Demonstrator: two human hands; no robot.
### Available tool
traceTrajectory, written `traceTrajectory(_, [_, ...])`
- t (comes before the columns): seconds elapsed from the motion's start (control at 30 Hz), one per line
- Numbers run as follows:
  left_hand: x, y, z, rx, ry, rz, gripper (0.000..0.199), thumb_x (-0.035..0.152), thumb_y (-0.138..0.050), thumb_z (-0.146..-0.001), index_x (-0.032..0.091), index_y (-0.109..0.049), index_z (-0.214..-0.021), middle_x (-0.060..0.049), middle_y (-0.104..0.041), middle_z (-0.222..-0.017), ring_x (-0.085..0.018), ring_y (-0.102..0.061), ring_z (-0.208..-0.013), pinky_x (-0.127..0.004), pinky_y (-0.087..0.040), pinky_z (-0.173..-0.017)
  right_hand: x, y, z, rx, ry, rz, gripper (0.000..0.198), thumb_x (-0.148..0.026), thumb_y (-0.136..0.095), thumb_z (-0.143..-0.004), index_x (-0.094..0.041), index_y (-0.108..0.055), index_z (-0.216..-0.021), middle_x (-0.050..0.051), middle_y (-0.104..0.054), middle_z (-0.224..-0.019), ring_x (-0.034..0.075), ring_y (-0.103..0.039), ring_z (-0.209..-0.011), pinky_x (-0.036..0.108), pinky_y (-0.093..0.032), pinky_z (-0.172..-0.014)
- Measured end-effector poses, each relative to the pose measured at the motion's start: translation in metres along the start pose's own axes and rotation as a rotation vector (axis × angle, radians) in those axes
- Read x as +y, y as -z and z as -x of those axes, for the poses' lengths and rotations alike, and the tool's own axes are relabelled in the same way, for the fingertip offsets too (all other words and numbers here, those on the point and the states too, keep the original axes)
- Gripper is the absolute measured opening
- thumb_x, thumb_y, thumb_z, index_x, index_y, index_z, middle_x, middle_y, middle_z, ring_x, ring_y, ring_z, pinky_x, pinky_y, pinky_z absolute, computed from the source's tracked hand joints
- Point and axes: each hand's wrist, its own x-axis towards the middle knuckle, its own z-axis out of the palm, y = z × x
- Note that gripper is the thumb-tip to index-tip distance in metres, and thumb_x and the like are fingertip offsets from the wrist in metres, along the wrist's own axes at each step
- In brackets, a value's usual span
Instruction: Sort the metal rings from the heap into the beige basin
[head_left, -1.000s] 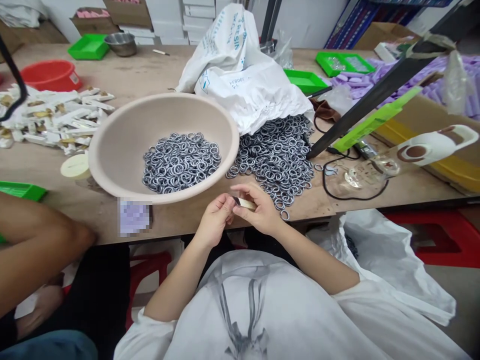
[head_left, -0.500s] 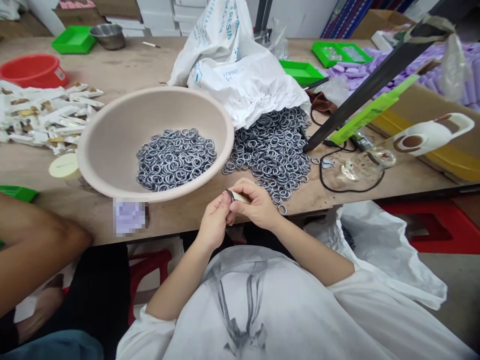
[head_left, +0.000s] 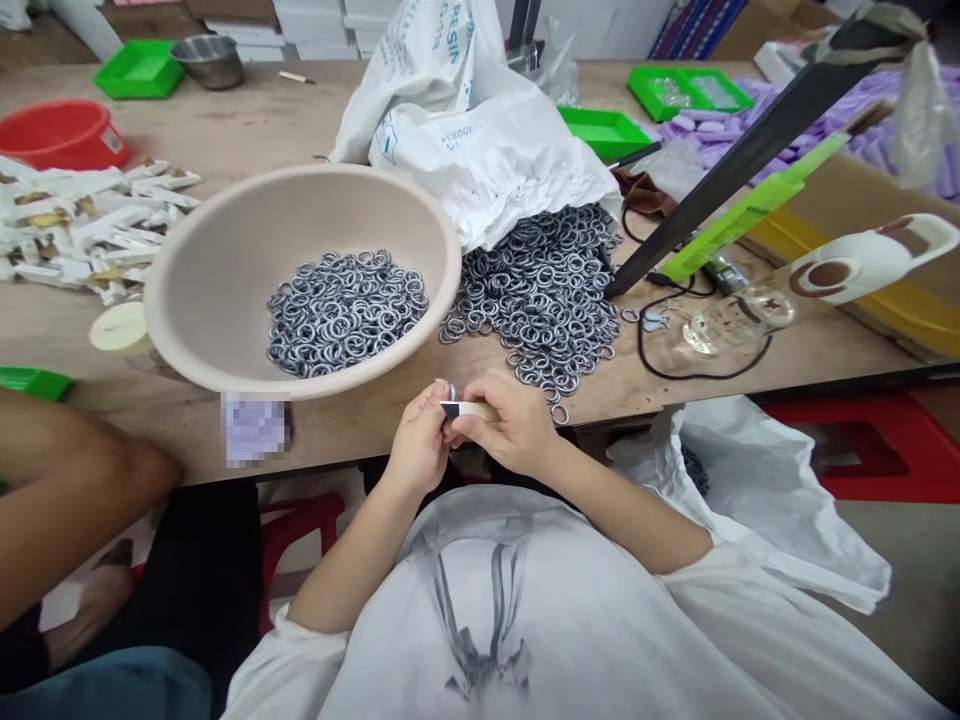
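My left hand (head_left: 420,440) is closed near the table's front edge, pinching a small grey ring (head_left: 451,391) that shows between thumb and fingers. Close against it, my right hand (head_left: 517,425) grips a short tool with a pale handle (head_left: 477,410) and a dark, flat end. That dark end points left at the ring; whether the two touch I cannot tell. Beyond my hands, a beige basin (head_left: 195,250) holds a heap of grey rings (head_left: 345,315). Right of it, a loose pile of similar rings (head_left: 555,300) spills from a white sack (head_left: 495,160).
A dark slanted post (head_left: 720,175) rises right of the pile, beside a clear bottle with a white lid (head_left: 862,265) and a black cord. White pieces (head_left: 90,225) lie heaped at left. A co-worker's arm (head_left: 75,480) rests at the lower left. A white bag (head_left: 780,500) hangs open at right.
My hands have shifted slightly; the tool's dark end is now turned so its flat face shows, and a ring has come into view at my left fingertips. The whole view has moved slightly.
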Motion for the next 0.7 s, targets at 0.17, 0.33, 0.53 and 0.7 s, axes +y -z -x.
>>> traceTrajectory(0.17, [0.001, -0.002, 0.003, -0.021, 0.023, 0.011, 0.052, 0.056, -0.078, -0.074, 0.019, -0.043, -0.065, 0.009, -0.033, -0.05, -0.005, -0.026, -0.043, -0.017, -0.026, -0.042, -0.003, 0.0, 0.005, -0.056, 0.047, 0.118, 0.049, -0.059, -0.041, -0.099, -0.02, -0.06, -0.076, 0.002, -0.054, -0.073, 0.014, -0.049, -0.066, 0.027, -0.034, -0.061])
traceTrajectory(0.33, [0.0, 0.002, 0.013, -0.198, 0.007, -0.086, 0.051, 0.058, -0.069, -0.082, 0.017, -0.047, -0.06, 0.006, -0.035, -0.05, -0.006, -0.029, -0.044, -0.02, -0.029, -0.045, 0.026, 0.005, -0.012, -0.052, -0.216, 0.103, 0.045, -0.048, -0.042, -0.101, -0.019, -0.059, -0.072, 0.001, -0.058, -0.069, 0.015, -0.054, -0.068, 0.027, -0.037, -0.066])
traceTrajectory(0.53, [-0.005, 0.017, 0.01, -0.099, -0.015, -0.17, 0.04, 0.053, -0.071, -0.082, 0.015, -0.064, -0.072, 0.001, -0.054, -0.055, -0.007, -0.043, -0.047, -0.021, -0.036, -0.047, 0.045, 0.001, -0.05, -0.169, -0.321, 0.524, 0.037, -0.049, -0.054, -0.096, -0.024, -0.066, -0.121, 0.008, -0.069, -0.113, 0.024, -0.066, -0.093, 0.031, -0.043, -0.074])
traceTrajectory(0.7, [-0.002, 0.024, 0.005, -0.022, 0.054, -0.119, 0.038, 0.044, -0.076, -0.078, 0.014, -0.071, -0.101, 0.0, -0.063, -0.064, -0.007, -0.051, -0.051, -0.02, -0.045, -0.051, 0.046, -0.015, -0.076, -0.334, -0.334, 0.776, 0.033, -0.029, -0.045, -0.099, -0.02, -0.063, -0.125, 0.015, -0.066, -0.12, 0.027, -0.069, -0.094, 0.033, -0.047, -0.073])
